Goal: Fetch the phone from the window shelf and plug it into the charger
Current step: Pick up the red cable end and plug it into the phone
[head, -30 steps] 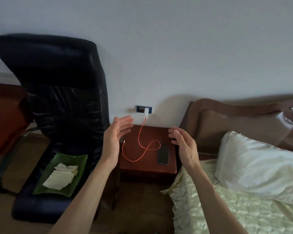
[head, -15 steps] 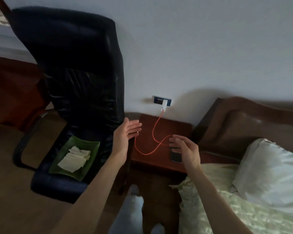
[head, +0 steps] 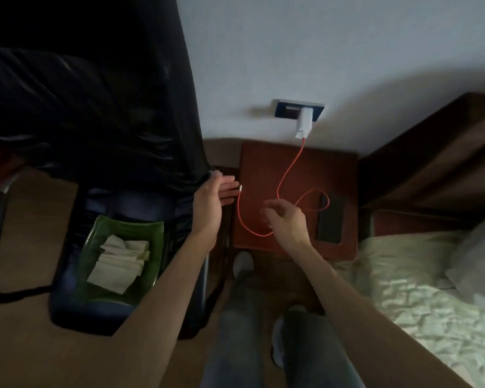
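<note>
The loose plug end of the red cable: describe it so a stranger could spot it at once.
Find the dark wooden nightstand against the wall, between the black chair and the bed. A red cable runs from the white charger down over its top and loops to the left edge. The plug end is the small pale tip there, beside the left hand, far from the phone.

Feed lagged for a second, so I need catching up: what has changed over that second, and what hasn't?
The person stepped up to the nightstand; the view now looks steeply down. The right hand came down over the red cable, fingers curling, nothing visibly gripped. The left hand stayed open, now beside the cable's free plug. Unchanged: phone flat on the nightstand, charger in the socket.
</note>
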`<action>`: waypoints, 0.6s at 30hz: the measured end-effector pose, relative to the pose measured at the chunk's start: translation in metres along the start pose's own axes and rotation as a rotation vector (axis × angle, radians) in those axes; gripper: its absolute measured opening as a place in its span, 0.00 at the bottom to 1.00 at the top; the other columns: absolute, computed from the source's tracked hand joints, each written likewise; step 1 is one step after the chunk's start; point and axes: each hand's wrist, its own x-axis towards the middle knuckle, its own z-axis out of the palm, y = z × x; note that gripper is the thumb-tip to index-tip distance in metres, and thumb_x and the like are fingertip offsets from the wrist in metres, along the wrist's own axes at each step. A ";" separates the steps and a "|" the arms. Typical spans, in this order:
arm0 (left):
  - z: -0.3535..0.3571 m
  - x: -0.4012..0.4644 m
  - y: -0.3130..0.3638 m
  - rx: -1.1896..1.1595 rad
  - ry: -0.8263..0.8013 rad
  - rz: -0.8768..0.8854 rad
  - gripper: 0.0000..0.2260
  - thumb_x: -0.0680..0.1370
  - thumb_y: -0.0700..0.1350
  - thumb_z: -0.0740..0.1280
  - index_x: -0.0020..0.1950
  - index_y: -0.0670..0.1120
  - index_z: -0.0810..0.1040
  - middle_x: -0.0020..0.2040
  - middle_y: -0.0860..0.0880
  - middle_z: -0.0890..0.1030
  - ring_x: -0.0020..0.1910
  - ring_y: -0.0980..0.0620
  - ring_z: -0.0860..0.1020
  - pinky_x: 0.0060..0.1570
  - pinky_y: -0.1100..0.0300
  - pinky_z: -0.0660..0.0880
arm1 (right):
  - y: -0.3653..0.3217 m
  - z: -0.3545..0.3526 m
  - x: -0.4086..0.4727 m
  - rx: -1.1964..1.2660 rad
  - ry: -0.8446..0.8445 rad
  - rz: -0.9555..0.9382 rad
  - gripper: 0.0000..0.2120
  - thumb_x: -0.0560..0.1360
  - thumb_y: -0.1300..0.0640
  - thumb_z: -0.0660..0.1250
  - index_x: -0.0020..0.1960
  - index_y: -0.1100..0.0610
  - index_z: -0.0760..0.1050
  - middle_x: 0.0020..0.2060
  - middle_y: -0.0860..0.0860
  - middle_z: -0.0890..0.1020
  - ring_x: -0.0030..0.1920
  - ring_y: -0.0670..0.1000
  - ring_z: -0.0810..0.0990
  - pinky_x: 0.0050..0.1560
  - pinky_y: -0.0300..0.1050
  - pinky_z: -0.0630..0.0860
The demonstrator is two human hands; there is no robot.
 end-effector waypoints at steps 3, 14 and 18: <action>0.002 0.035 -0.028 0.017 0.016 -0.038 0.16 0.85 0.48 0.55 0.53 0.42 0.80 0.53 0.40 0.84 0.46 0.49 0.83 0.54 0.51 0.77 | 0.023 0.044 0.042 -0.087 -0.019 0.048 0.13 0.75 0.55 0.66 0.58 0.53 0.81 0.49 0.49 0.86 0.50 0.50 0.84 0.49 0.44 0.79; 0.041 0.105 -0.136 -0.034 0.200 0.003 0.10 0.81 0.43 0.62 0.48 0.42 0.83 0.42 0.45 0.85 0.43 0.48 0.85 0.43 0.57 0.81 | 0.117 0.142 0.164 -0.322 -0.072 -0.057 0.13 0.80 0.58 0.60 0.63 0.61 0.73 0.58 0.57 0.80 0.58 0.56 0.77 0.54 0.42 0.69; 0.041 0.104 -0.143 -0.060 0.249 -0.018 0.12 0.80 0.40 0.62 0.42 0.44 0.83 0.34 0.47 0.84 0.34 0.49 0.81 0.34 0.59 0.78 | 0.120 0.138 0.166 -0.064 -0.060 0.035 0.13 0.79 0.57 0.64 0.61 0.61 0.75 0.49 0.54 0.84 0.47 0.52 0.82 0.40 0.38 0.75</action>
